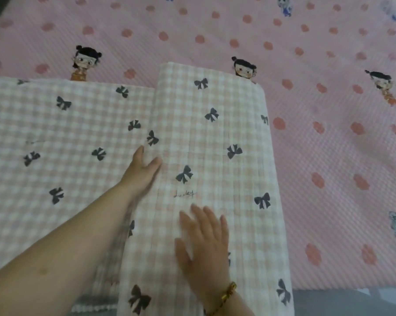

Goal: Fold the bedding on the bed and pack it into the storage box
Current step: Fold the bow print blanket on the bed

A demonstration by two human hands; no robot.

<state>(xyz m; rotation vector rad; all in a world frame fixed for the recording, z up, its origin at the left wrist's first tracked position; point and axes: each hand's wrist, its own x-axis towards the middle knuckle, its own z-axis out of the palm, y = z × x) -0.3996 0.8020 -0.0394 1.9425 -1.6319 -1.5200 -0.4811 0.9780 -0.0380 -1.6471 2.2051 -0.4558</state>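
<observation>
One small line of dark cursive script (183,194) stood on the folded upper layer of the checked quilt (215,137), about midway across that layer and somewhat toward its near edge. It looked like "Lucky", though blur left the letters uncertain. A fainter scribble (34,141) on the lower layer, toward the quilt's left edge, could not be read.

quilt (83,137) | pink gingham, black bows | right part folded over

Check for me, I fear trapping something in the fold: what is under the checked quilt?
The pink dotted sheet shows beyond the quilt on its far and right sides and runs under it. Anything else beneath is covered.
</observation>
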